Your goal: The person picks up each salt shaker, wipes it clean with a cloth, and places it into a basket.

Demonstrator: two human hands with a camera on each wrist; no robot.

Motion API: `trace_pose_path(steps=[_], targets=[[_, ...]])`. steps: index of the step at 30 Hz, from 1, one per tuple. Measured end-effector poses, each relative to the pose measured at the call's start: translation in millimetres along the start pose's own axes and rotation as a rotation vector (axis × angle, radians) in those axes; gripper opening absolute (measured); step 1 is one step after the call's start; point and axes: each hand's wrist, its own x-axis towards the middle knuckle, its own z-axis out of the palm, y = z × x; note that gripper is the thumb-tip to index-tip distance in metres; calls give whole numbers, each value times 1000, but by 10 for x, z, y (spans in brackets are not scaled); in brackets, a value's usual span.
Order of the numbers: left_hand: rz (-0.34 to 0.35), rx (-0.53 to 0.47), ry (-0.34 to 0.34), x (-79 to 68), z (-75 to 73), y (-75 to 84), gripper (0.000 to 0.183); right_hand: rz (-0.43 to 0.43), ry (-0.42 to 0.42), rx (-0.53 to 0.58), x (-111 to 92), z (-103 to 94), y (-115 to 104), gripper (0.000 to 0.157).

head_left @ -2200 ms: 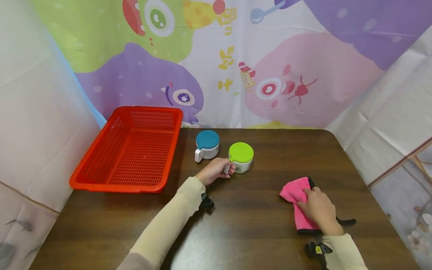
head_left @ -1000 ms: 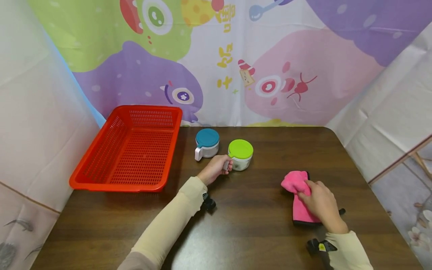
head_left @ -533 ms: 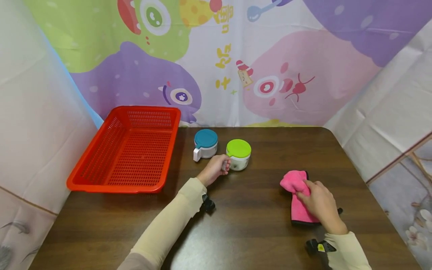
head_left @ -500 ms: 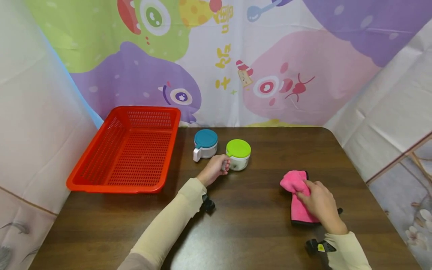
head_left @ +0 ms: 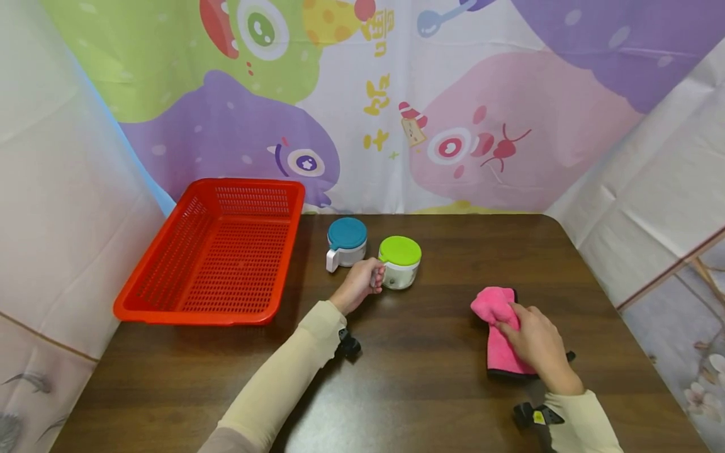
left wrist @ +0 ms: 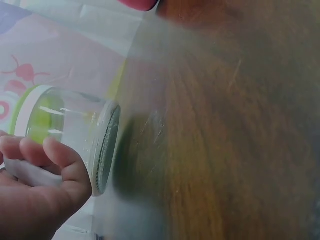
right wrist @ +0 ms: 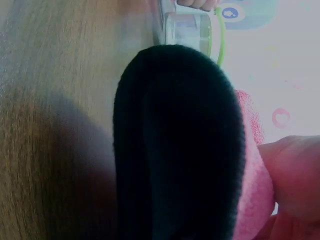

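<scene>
My left hand [head_left: 358,286] grips the white handle [left wrist: 35,174] of a clear glass jar with a lime-green lid [head_left: 399,250]. In the left wrist view the jar [left wrist: 80,120] hangs just over the table, its base showing and a shadow beside it. At the right, fingers and thumb of my right hand [head_left: 539,346] pinch a pink cloth [head_left: 501,340] with black edging. Its top is bunched and the lower part hangs down. A large black part of the cloth [right wrist: 185,145] fills the middle of the right wrist view.
A second jar with a blue lid [head_left: 347,233] and white handle stands just left of the green-lidded one. An orange-red plastic basket [head_left: 195,316] occupies the table's back left. Behind the brown table [head_left: 419,377] hangs a cartoon-printed curtain [head_left: 362,176].
My right hand has raised the pink cloth, which now hangs from the pinch. The left fingers have closed further round the handle, and the green-lidded jar has shifted slightly left.
</scene>
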Motion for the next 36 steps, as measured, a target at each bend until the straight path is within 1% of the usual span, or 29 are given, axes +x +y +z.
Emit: trace_pose_path(steps=[8, 15, 24, 31, 36], targets=[[30, -11, 15, -28, 27, 18, 22, 11, -15, 1, 11, -12, -17, 64], [83, -35, 18, -72, 41, 74, 23, 16, -20, 2, 3, -23, -28, 64], [147, -87, 61, -127, 51, 93, 23, -3, -7, -4, -13, -8, -35, 62], [161, -107, 107, -152, 48, 113, 23, -14, 5, -3, -20, -4, -59, 61], [176, -132, 111, -177, 54, 124, 22, -21, 6, -3, -16, -7, -79, 61]])
